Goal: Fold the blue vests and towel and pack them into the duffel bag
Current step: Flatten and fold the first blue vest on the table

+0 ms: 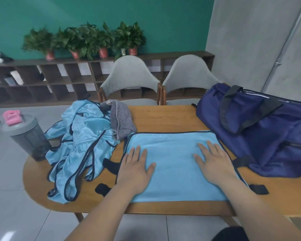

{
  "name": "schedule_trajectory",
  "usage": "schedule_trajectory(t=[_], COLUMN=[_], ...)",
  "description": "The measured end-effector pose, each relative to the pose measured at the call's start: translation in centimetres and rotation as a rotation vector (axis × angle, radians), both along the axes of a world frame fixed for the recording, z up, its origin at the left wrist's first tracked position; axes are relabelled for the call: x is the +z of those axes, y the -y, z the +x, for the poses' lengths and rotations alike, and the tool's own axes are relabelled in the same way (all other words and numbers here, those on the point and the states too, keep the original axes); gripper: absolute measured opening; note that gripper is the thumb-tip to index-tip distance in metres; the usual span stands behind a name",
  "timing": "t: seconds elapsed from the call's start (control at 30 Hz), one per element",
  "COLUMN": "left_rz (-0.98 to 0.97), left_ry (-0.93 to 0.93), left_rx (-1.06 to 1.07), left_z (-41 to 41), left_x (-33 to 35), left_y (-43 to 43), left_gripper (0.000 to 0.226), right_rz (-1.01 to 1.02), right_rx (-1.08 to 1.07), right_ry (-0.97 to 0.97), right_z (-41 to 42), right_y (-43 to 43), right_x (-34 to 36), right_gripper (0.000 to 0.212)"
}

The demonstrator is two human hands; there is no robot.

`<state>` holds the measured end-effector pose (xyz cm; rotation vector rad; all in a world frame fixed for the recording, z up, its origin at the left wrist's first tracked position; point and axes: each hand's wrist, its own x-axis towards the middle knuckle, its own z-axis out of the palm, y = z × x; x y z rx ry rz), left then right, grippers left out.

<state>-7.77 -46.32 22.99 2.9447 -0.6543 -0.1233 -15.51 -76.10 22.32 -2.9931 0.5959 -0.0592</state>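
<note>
While the fingers (137,151) of the left hand (135,169) and right hand (214,164) lie straight and spread, pressing flat on a soft, rectangular blue vest (174,153) edged in dark trim, shiny crumpled vests (82,145) and a ribbed grey towel (122,119) are heaped to its left on the wooden surface (163,117). The navy fabric duffel bag (268,136) sits just to its right.

Left grip (135,168) and right grip (214,164) — palms down, fingers spread.
</note>
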Motion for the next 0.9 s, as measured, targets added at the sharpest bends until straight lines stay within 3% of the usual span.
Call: schedule_trajectory(t=[0.17,0.3,0.43,0.6,0.8,0.9], left_rz=[-0.028,-0.046,0.003,0.043,0.094,0.161], left_ry=[0.071,0.001,0.011,0.016,0.015,0.064], left_rx=[-0.02,-0.028,0.024,-0.005,-0.045,-0.052], left_z=[-1.9,-4.4,-4.4,-4.1,-3.5,-3.6], left_x=[1.1,0.5,-0.3,-0.2,0.0,0.8], left_y=[0.7,1.5,-1.1,-3.4,-5.3,-5.0], left_gripper=[0.07,0.07,0.071,0.075,0.074,0.071], right_rz=[-0.116,0.032,0.087,0.067,0.073,0.078], right_rx=[0.011,0.231,0.167,0.061,0.046,0.063], right_ry=[0.027,0.041,0.035,-0.01,-0.081,-0.122], right_z=[-1.3,-3.3,-4.7,-6.4,-8.6,-9.1], right_y=[-3.2,-8.2,-7.6,-4.0,-4.7,-5.3], right_x=[1.2,0.5,0.2,0.3,0.7,1.6], right_gripper=[0.074,0.1,0.1,0.076,0.099,0.09])
